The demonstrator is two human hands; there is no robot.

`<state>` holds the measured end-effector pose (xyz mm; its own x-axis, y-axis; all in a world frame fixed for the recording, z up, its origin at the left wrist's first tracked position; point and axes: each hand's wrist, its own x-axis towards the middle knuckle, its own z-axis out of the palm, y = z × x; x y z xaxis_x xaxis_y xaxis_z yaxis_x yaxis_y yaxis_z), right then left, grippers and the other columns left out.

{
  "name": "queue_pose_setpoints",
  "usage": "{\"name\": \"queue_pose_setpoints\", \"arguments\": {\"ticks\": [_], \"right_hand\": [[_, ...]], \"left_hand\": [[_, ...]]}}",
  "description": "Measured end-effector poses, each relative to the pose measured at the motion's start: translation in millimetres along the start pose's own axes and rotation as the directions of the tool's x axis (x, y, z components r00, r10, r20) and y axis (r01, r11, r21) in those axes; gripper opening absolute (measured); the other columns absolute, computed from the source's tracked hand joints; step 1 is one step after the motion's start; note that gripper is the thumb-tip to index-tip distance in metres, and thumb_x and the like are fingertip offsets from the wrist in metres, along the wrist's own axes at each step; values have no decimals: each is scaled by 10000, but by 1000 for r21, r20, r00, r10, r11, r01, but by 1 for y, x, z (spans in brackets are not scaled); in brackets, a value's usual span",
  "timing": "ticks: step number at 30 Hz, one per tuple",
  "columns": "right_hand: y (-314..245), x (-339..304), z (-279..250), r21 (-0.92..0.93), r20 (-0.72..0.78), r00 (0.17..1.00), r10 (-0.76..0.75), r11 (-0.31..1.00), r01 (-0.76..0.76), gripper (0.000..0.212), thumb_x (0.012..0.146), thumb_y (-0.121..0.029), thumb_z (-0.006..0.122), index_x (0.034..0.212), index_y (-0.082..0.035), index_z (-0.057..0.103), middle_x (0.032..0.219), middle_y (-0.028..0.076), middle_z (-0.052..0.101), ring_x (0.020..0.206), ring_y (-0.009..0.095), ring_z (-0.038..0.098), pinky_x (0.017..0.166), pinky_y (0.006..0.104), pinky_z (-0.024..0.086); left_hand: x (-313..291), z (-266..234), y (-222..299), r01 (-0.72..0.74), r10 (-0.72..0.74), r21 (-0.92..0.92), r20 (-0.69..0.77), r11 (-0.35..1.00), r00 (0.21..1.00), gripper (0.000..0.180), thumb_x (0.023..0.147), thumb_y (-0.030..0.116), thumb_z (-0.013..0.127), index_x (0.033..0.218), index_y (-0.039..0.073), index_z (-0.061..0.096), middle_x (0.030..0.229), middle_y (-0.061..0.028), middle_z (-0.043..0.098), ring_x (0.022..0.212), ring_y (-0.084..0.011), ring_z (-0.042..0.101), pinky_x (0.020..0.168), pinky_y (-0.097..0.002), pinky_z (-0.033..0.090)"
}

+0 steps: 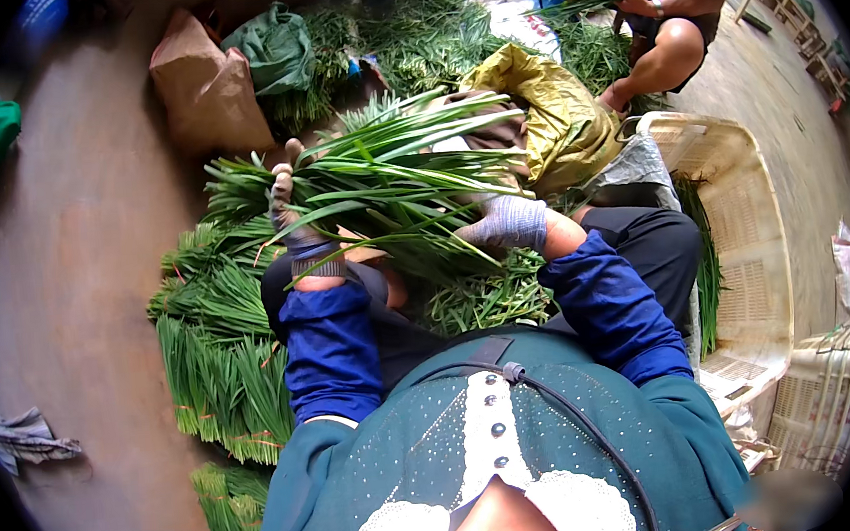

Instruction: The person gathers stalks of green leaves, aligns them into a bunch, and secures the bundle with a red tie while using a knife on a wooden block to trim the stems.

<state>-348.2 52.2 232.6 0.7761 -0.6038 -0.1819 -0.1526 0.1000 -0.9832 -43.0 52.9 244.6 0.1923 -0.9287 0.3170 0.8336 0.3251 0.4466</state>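
A loose bunch of garlic chives (398, 173), long, flat and green, lies crosswise between my two gloved hands. My left hand (293, 208) is closed round its left end, with the thumb and fingertips showing above the leaves. At the right, my right hand (510, 223) grips the bunch from the near side; its fingers are partly hidden by leaves. Tied bundles of chives (224, 371) are stacked on the floor beside my left leg. Below the held bunch, between my legs, lies a heap of loose leaf scraps (492, 295).
A cream plastic crate (757, 239) holding some chives stands at my right. Ahead are a yellow woven sack (559, 130), a brown bag (206, 88), a green sack (273, 46) and piled chives (426, 26). Another person (675, 21) crouches at the far right, holding chives. A grey cloth (29, 436) lies at left.
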Motion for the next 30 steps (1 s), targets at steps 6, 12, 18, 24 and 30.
{"name": "queue_pose_setpoints", "arguments": {"ticks": [6,12,18,24,30], "right_hand": [[9,3,25,328,-346,936,-55,928,176,396,837,-216,715,1147,24,657,1011,62,700,858,135,640,780,290,525],[17,8,13,330,-396,914,-84,916,227,215,904,-173,629,1047,-16,667,862,-3,643,673,90,558,617,256,466],[12,-10,-3,-87,-471,862,-187,982,166,225,922,-112,550,1107,-5,619,798,10,586,689,92,530,636,254,457],[20,-25,-16,436,-498,866,38,874,213,156,924,-151,583,996,-24,640,749,-12,583,614,61,508,564,223,417],[55,-45,-34,615,-534,829,170,750,242,124,930,-146,581,910,-34,631,611,-39,454,509,71,444,523,249,425]], "left_hand": [[-10,19,3,-15,16,6,-143,1000,990,53,909,111,599,951,103,631,1298,-70,620,1056,-275,640,938,-485,522],[-6,16,6,-68,80,90,-134,994,988,64,899,121,604,942,104,648,1297,-71,623,1103,-292,627,966,-500,507],[-2,-9,17,-42,37,-41,-111,998,993,73,898,111,593,930,107,658,1319,-80,608,1145,-303,613,969,-557,496],[0,-21,26,-62,58,-81,-51,995,997,129,936,134,549,968,108,672,1345,-106,588,1184,-321,590,1019,-605,443],[-4,-10,31,-85,82,-58,-61,995,995,116,908,173,601,956,111,687,1328,-74,604,1168,-293,599,1004,-576,469]]}}
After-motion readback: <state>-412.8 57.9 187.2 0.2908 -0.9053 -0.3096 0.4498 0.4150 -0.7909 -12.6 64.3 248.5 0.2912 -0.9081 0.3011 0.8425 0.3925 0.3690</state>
